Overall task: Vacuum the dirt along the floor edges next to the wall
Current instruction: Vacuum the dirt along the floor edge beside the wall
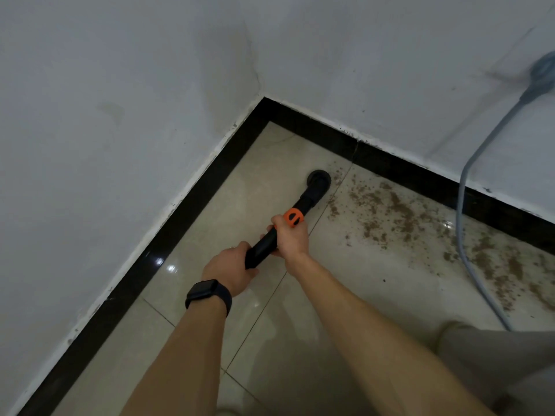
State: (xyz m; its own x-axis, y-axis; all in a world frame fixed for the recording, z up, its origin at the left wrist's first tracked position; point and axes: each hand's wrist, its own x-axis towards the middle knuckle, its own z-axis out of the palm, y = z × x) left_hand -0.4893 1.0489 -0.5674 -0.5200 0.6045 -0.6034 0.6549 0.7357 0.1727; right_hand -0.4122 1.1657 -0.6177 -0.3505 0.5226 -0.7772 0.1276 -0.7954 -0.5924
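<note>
A black vacuum wand (309, 199) with an orange collar (293, 217) points toward the room corner. Its round nozzle (319, 179) sits on the beige tile floor close to the black skirting (390, 163). My right hand (290, 238) grips the wand just behind the orange collar. My left hand (232, 267), with a dark watch on its wrist, holds the wand's near end. Brown dirt (399, 211) is scattered over the tiles to the right of the nozzle, along the right wall. The tiles left of the nozzle look free of dirt.
Two white walls (120, 115) meet at a corner above the nozzle. A grey-blue cable (462, 205) hangs from a plug on the right wall and trails across the dirty tiles. My knee in grey cloth (495, 352) is at the lower right.
</note>
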